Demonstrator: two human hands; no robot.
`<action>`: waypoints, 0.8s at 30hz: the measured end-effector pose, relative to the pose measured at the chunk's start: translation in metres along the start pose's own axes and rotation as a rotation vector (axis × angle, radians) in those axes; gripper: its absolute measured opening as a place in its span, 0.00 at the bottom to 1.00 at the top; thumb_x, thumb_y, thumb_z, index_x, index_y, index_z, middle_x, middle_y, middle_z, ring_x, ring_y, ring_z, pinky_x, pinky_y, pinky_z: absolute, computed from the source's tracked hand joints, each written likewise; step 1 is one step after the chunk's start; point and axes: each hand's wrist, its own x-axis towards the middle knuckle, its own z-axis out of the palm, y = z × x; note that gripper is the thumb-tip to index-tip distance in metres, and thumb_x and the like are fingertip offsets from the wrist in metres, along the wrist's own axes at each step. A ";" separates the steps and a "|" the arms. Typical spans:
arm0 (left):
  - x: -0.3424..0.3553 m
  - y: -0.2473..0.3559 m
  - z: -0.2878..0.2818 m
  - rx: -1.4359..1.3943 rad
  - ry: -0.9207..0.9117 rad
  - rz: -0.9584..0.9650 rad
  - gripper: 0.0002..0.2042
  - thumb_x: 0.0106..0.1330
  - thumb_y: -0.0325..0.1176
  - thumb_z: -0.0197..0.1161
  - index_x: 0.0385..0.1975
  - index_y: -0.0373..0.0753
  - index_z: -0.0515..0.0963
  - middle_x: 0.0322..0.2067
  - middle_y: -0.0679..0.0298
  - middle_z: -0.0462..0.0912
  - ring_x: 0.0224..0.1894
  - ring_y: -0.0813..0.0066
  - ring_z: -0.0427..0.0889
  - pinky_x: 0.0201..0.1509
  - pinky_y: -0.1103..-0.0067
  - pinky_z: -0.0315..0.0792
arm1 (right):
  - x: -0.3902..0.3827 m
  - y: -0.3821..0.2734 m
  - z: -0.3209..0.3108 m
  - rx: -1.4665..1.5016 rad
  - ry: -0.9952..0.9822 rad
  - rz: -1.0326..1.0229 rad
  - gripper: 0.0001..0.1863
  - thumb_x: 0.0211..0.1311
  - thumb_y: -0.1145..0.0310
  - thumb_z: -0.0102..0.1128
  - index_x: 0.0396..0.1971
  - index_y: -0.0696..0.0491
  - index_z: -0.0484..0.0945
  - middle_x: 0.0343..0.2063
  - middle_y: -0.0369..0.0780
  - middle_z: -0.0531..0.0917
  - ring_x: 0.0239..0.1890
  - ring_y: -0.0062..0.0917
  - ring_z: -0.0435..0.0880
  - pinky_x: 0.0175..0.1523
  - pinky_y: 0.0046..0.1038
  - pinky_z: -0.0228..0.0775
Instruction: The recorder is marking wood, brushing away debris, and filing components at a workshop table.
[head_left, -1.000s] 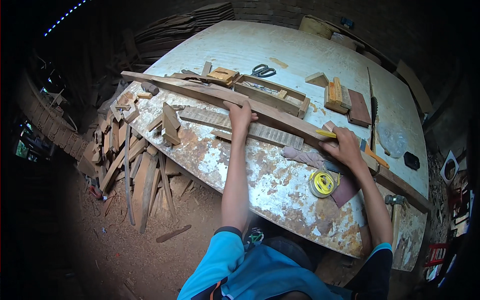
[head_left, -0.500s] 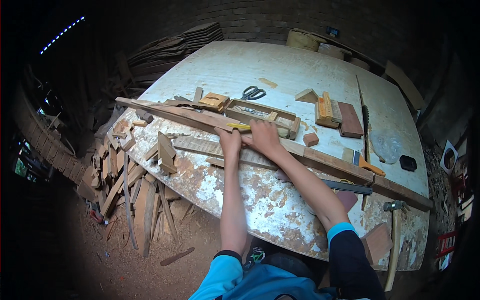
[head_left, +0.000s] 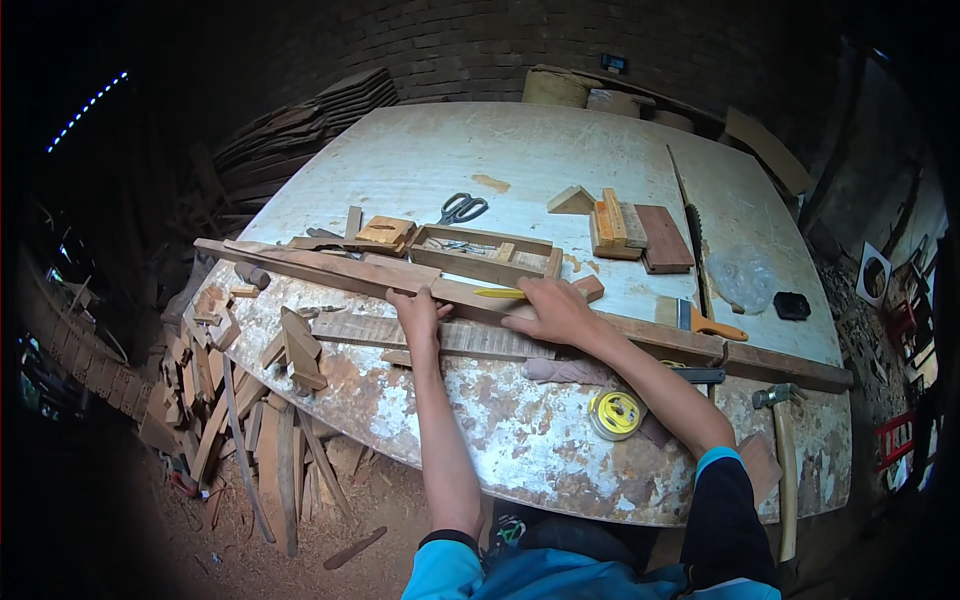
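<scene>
Touching the squared wooden beam, slanted far-left to near-right, my left grip shows unclear hold; right grip pinches pencil.

The table is milky grey toward its far edge, but along the near edge I see it break into rusty brown and white blotches. The beam, reaching from left edge to right, is warm brown; the pencil is bright yellow. The plank shows grey-brown cross stripes. The rag is dusty mauve, the tape measure yellow. Toward the right edge, the brush has an orange handle, the hammer a tan one. The right sleeve is black, banded in light blue.
</scene>
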 end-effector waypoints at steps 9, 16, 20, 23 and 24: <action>0.018 -0.002 -0.011 -0.146 0.006 -0.014 0.30 0.66 0.26 0.47 0.62 0.34 0.39 0.33 0.55 0.68 0.29 0.70 0.76 0.31 0.74 0.82 | 0.030 -0.007 0.014 0.088 0.105 0.013 0.31 0.56 0.45 0.56 0.41 0.62 0.71 0.34 0.55 0.80 0.40 0.49 0.78 0.45 0.42 0.70; 0.013 -0.003 0.001 -0.090 0.057 -0.004 0.31 0.62 0.23 0.50 0.61 0.29 0.41 0.33 0.55 0.70 0.31 0.68 0.78 0.34 0.72 0.83 | -0.022 -0.003 -0.031 0.252 0.427 -0.084 0.14 0.62 0.61 0.56 0.30 0.59 0.72 0.25 0.46 0.75 0.27 0.38 0.74 0.33 0.36 0.65; 0.015 -0.005 -0.003 -0.137 0.072 0.029 0.18 0.61 0.22 0.50 0.48 0.23 0.54 0.31 0.55 0.70 0.30 0.67 0.78 0.36 0.70 0.83 | -0.075 -0.023 -0.043 0.579 0.668 0.086 0.14 0.63 0.61 0.57 0.30 0.59 0.73 0.21 0.41 0.73 0.24 0.25 0.71 0.31 0.28 0.63; 0.038 -0.011 -0.017 -0.204 -0.034 -0.017 0.32 0.63 0.22 0.51 0.60 0.32 0.39 0.29 0.56 0.70 0.27 0.69 0.77 0.34 0.70 0.83 | -0.112 -0.050 -0.050 0.882 0.947 0.186 0.14 0.66 0.61 0.54 0.28 0.57 0.74 0.21 0.35 0.76 0.27 0.17 0.76 0.34 0.22 0.68; 0.045 -0.011 -0.024 -0.223 -0.066 -0.021 0.32 0.63 0.22 0.52 0.61 0.32 0.39 0.29 0.56 0.70 0.27 0.69 0.77 0.35 0.70 0.83 | -0.125 -0.050 -0.045 1.016 0.974 0.229 0.14 0.67 0.62 0.52 0.27 0.56 0.73 0.23 0.35 0.77 0.29 0.18 0.79 0.35 0.20 0.70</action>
